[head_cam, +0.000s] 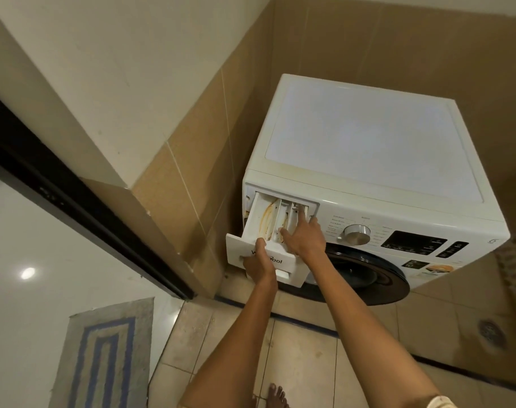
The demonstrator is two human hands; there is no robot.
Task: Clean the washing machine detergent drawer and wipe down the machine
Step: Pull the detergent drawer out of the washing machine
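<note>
At the top left corner of the white front-loading washing machine, the yellow-stained white plastic detergent drawer is pulled out. Its front is held in the grip of the left hand, likely to steady it. The right hand is laid inside with fingers straight, holding nothing, perhaps to press a catch. The machine is stood in a corner of the beige tiled floor, by brown tiled walls.
</note>
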